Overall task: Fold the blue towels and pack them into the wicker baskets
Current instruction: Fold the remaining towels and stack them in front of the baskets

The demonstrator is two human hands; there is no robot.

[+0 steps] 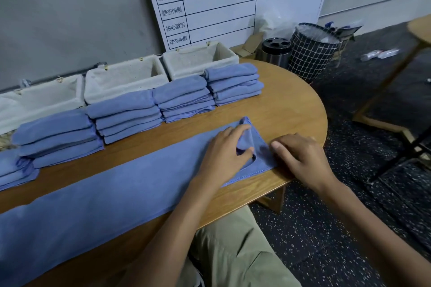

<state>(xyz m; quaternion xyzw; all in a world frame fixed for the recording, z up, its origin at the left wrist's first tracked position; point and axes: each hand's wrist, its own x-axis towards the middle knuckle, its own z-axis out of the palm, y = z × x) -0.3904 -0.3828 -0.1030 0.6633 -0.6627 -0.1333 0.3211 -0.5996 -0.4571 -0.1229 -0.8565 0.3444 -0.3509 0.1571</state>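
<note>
Under left hand (224, 154), towel (116, 189) end pinched

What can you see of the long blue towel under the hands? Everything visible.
The long blue towel lies flat as a narrow strip across the wooden table, running from the lower left edge of the view to near the table's right end. It looks like soft microfibre with a stitched hem. Its right end is lifted and partly turned over. The left hand pinches that raised fold; the right hand rests with curled fingers on the end edge.
</note>
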